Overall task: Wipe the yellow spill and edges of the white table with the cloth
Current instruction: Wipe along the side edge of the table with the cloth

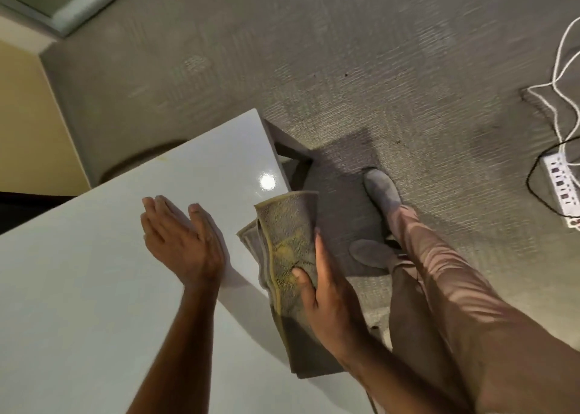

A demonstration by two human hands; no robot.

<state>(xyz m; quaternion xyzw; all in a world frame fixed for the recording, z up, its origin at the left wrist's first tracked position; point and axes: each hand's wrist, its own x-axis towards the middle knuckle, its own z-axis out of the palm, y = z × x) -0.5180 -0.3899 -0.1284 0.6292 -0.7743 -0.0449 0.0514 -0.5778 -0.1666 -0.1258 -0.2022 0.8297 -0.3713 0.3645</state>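
The white table (pixel 94 288) fills the lower left, its glossy top showing a bright light reflection near the far right corner. My right hand (pixel 326 294) grips a folded grey cloth (pixel 288 241) with yellow stains, holding it against the table's right edge. My left hand (pixel 179 237) rests flat on the tabletop just left of the cloth, fingers together and holding nothing. A faint yellowish smear (pixel 160 159) shows near the table's far edge.
Grey carpet (pixel 314 68) lies around the table. My legs and grey shoes (pixel 381 187) stand right beside the table's right edge. A white power strip (pixel 561 181) with white and black cables sits on the floor at the far right. A yellow wall (pixel 28 124) is at the left.
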